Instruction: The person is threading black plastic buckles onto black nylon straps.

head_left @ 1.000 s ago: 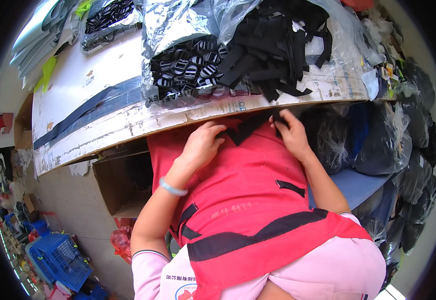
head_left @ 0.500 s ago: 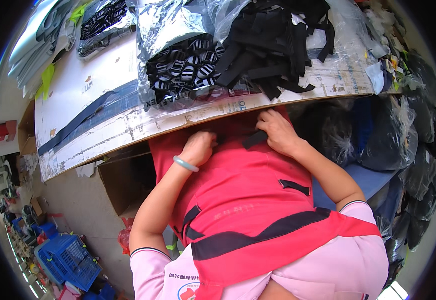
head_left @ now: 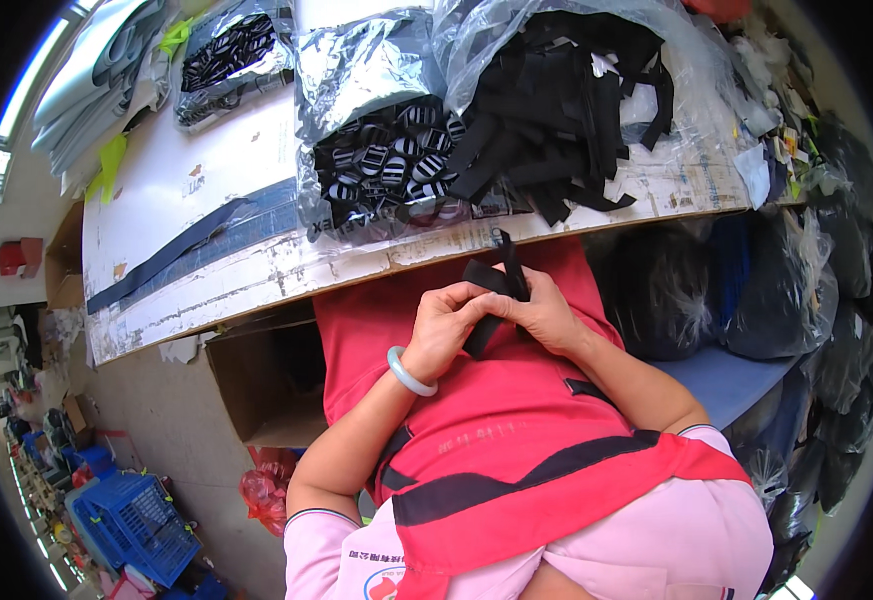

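A strip of black webbing (head_left: pixel 482 336) is held between my two hands, over the red apron (head_left: pixel 486 405) on my lap and just in front of the table edge. My left hand (head_left: pixel 444 325), with a pale bracelet at the wrist, pinches it. Against it my right hand (head_left: pixel 539 312) grips the same webbing, whose folded ends stick up past the fingers. Whether a buckle is tucked in the fingers is hidden. Beyond my hands, an open plastic bag of black buckles (head_left: pixel 393 170) lies on the table, beside a heap of black webbing strips (head_left: pixel 546 120).
The worn white table (head_left: pixel 256 255) also carries a single long black strip (head_left: pixel 171 255), a second bag of buckles (head_left: pixel 228 55) and folded grey sheets (head_left: pixel 96 85). Dark plastic-wrapped bundles (head_left: pixel 776 290) crowd the right. A cardboard box (head_left: pixel 266 375) is under the table; a blue crate (head_left: pixel 141 530) stands lower left.
Both hands have come nearer to me and together, from the table's edge to over my lap. The webbing, earlier at my right hand, is now between both hands. The view has shifted slightly.
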`<state>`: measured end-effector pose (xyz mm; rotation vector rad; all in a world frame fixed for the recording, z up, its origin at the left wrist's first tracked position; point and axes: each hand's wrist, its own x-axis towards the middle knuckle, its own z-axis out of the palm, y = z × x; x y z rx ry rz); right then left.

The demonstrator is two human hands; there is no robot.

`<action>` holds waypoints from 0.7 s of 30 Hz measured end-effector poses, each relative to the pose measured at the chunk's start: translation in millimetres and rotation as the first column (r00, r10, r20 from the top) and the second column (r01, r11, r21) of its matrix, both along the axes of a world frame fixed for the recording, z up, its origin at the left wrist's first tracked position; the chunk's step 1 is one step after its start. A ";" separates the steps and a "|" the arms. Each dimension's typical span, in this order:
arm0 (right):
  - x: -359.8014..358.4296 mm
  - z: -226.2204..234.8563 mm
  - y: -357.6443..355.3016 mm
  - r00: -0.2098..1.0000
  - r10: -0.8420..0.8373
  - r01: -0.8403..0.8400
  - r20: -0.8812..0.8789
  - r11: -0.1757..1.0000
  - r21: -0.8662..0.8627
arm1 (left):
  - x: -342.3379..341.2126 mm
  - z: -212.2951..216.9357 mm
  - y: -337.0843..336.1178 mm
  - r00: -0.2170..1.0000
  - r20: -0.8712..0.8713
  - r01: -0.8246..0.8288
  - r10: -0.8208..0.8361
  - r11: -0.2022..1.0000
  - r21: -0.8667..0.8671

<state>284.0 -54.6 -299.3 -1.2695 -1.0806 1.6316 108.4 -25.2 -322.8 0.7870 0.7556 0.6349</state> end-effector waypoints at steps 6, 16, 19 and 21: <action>12.8 19.5 2.4 0.920 0.012 -0.091 -0.391 0.978 -0.185 | -10.9 19.2 12.9 0.960 0.249 0.178 -0.127 0.964 -0.196; 12.8 41.2 20.5 0.937 0.151 -0.195 -0.315 0.974 -0.114 | -25.3 58.3 135.2 0.465 -0.581 0.422 0.668 0.410 0.809; 1.0 39.2 21.1 0.940 0.218 -0.249 -0.262 0.964 -0.091 | -28.3 42.1 151.7 0.445 -0.625 0.523 0.641 0.381 0.762; 1.4 36.1 23.6 0.950 0.208 -0.233 -0.233 0.969 -0.085 | -29.6 37.4 155.1 0.448 -0.650 0.497 0.615 0.433 0.752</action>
